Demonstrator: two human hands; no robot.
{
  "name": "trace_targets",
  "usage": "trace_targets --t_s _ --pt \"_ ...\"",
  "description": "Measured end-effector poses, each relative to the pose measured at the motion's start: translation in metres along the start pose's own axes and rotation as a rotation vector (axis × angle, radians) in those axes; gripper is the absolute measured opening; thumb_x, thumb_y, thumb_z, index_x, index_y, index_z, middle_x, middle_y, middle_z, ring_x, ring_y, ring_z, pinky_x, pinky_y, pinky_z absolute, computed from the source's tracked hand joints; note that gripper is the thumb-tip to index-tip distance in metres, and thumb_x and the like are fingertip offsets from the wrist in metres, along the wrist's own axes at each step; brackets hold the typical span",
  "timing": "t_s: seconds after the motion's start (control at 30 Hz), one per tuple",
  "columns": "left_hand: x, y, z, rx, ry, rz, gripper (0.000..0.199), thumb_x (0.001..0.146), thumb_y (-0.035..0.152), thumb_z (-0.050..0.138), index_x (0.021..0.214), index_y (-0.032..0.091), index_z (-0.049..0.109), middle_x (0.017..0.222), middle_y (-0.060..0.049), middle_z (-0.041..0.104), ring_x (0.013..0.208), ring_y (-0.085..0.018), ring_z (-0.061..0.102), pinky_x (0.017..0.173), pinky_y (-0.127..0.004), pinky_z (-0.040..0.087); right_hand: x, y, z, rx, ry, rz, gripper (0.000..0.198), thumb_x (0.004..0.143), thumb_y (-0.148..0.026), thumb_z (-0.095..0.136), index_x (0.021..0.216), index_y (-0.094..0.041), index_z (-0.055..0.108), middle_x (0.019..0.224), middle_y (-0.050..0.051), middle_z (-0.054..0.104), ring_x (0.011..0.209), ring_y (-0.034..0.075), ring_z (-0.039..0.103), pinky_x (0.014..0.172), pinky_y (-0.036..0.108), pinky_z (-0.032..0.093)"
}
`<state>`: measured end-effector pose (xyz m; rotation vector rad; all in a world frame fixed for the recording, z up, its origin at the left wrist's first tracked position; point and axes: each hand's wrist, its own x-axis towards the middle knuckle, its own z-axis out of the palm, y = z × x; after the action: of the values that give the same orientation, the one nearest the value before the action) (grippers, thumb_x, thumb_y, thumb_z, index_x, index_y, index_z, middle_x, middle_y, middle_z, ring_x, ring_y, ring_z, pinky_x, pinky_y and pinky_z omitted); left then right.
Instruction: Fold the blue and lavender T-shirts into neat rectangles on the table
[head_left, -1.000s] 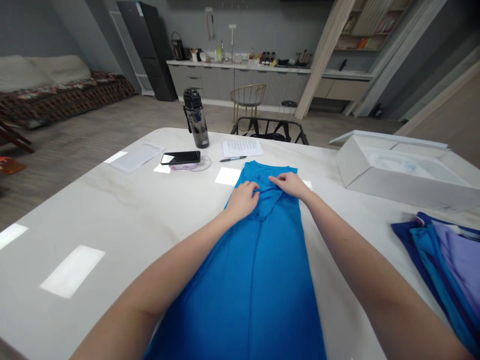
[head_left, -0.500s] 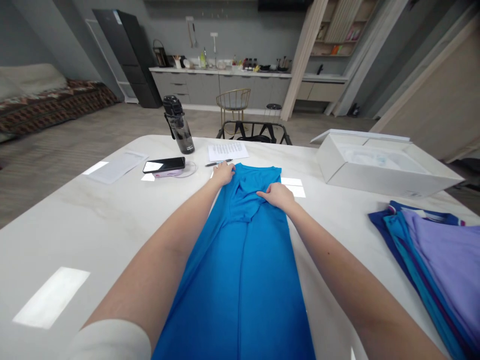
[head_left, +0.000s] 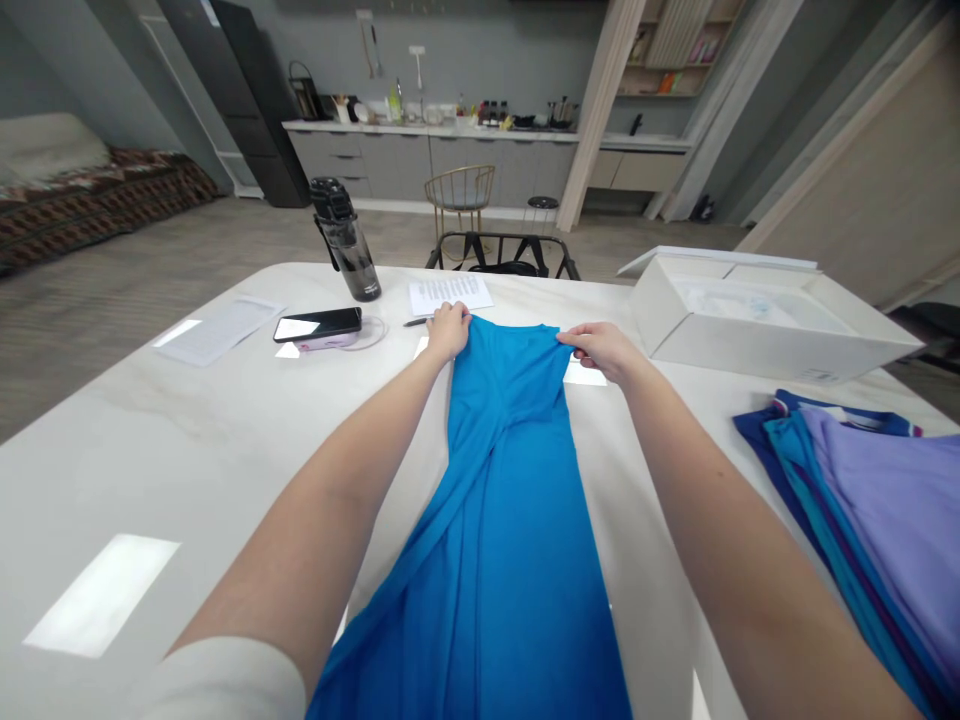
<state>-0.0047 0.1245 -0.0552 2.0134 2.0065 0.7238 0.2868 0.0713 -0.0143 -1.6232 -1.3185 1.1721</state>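
A long bright-blue garment [head_left: 540, 520] lies lengthwise on the white table, its near end running out of the bottom of the view. My left hand [head_left: 450, 330] is closed on its far left corner. Between finger and thumb, my right hand [head_left: 600, 350] pinches the far right corner, just off to the side of the cloth. The far edge stretches between both hands. Diagonal folds run from the upper part down to the left. The garment's exact kind cannot be made out.
Folded clothes [head_left: 885, 500] in purple, teal and navy are stacked at the right. Behind them stands an open white box [head_left: 772, 340]. A bottle [head_left: 349, 245], a phone [head_left: 319, 324], a pen [head_left: 417, 322] and papers [head_left: 450, 292] lie toward the back and left of the table [head_left: 187, 460].
My right hand has moved right and away from me, from the bunched middle of the cloth to its far right corner. The bunched cloth has opened out into diagonal folds. My left hand stays at its corner.
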Motion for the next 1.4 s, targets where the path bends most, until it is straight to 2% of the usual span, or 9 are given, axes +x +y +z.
trace_targets --t_s 0.13,0.23,0.4,0.47,0.57,0.67,0.8,1.07,1.4 --pt "-0.014 0.010 0.007 0.038 0.048 -0.042 0.028 0.102 0.029 0.048 0.126 0.022 0.058 0.136 -0.016 0.054 0.130 -0.036 0.048 0.106 -0.053 0.039 0.024 0.027 0.016 -0.265 0.144 -0.087 0.024 0.074 -0.037 0.084 0.077 -0.019 0.068 0.066 0.000 0.061 0.061 0.016 0.055 0.060 0.029 0.045" --pt "-0.031 0.011 0.008 0.007 0.084 0.137 0.034 0.103 0.023 0.043 0.133 0.020 0.057 0.136 -0.015 0.056 0.130 -0.031 0.050 0.109 -0.047 0.040 0.022 0.046 0.032 -0.471 0.197 -0.200 0.018 0.085 -0.031 0.070 0.098 -0.019 0.072 0.087 0.004 0.070 0.080 0.020 0.064 0.078 0.032 0.050" --pt "-0.065 0.005 0.005 0.006 -0.163 0.471 0.039 0.105 0.036 0.044 0.135 0.020 0.063 0.148 -0.011 0.056 0.137 -0.025 0.051 0.120 -0.039 0.037 -0.012 0.050 0.046 -0.688 0.396 -0.413 0.030 0.099 -0.036 0.054 0.122 -0.018 0.065 0.125 0.017 0.062 0.112 0.031 0.060 0.096 0.043 0.048" --pt "-0.082 0.003 0.002 0.072 -0.223 0.500 0.047 0.106 0.044 0.042 0.144 0.021 0.059 0.157 -0.011 0.050 0.147 -0.027 0.044 0.125 -0.044 0.030 -0.034 0.048 0.054 -0.764 0.386 -0.490 0.035 0.103 -0.042 0.049 0.123 -0.019 0.066 0.130 0.018 0.061 0.119 0.034 0.057 0.101 0.048 0.045" --pt "-0.111 0.003 -0.001 0.149 -0.224 0.512 0.054 0.108 0.046 0.035 0.154 0.020 0.049 0.165 -0.011 0.041 0.154 -0.028 0.033 0.128 -0.050 0.023 -0.071 0.051 0.068 -0.870 0.238 -0.554 0.044 0.106 -0.049 0.042 0.133 -0.022 0.064 0.143 0.015 0.059 0.130 0.034 0.053 0.109 0.054 0.040" --pt "-0.142 0.005 -0.003 0.180 -0.230 0.525 0.057 0.109 0.046 0.031 0.157 0.019 0.045 0.167 -0.012 0.037 0.155 -0.029 0.032 0.128 -0.051 0.025 -0.103 0.062 0.080 -0.976 0.130 -0.486 0.054 0.107 -0.055 0.035 0.150 -0.028 0.053 0.162 0.010 0.045 0.147 0.033 0.040 0.117 0.063 0.030" --pt "-0.170 0.004 -0.001 0.213 -0.276 0.466 0.062 0.109 0.052 0.027 0.161 0.021 0.040 0.169 -0.010 0.032 0.157 -0.031 0.027 0.128 -0.055 0.023 -0.124 0.071 0.083 -1.050 0.089 -0.338 0.063 0.107 -0.060 0.028 0.161 -0.030 0.040 0.170 0.007 0.031 0.155 0.032 0.028 0.123 0.065 0.020" --pt "-0.178 0.003 0.001 0.246 -0.260 0.431 0.063 0.108 0.054 0.025 0.163 0.025 0.036 0.171 -0.007 0.028 0.159 -0.030 0.023 0.130 -0.052 0.016 -0.123 0.069 0.084 -1.123 0.052 -0.244 0.072 0.106 -0.063 0.017 0.167 -0.027 0.023 0.174 0.005 0.018 0.160 0.028 0.016 0.126 0.062 0.012" --pt "-0.176 0.003 0.002 0.228 -0.269 0.417 0.064 0.107 0.055 0.026 0.163 0.026 0.035 0.171 -0.006 0.028 0.159 -0.029 0.023 0.130 -0.051 0.015 -0.160 0.062 0.078 -1.131 0.175 -0.157 0.068 0.107 -0.058 0.021 0.163 -0.021 0.036 0.172 0.013 0.023 0.157 0.037 0.020 0.119 0.074 0.017"
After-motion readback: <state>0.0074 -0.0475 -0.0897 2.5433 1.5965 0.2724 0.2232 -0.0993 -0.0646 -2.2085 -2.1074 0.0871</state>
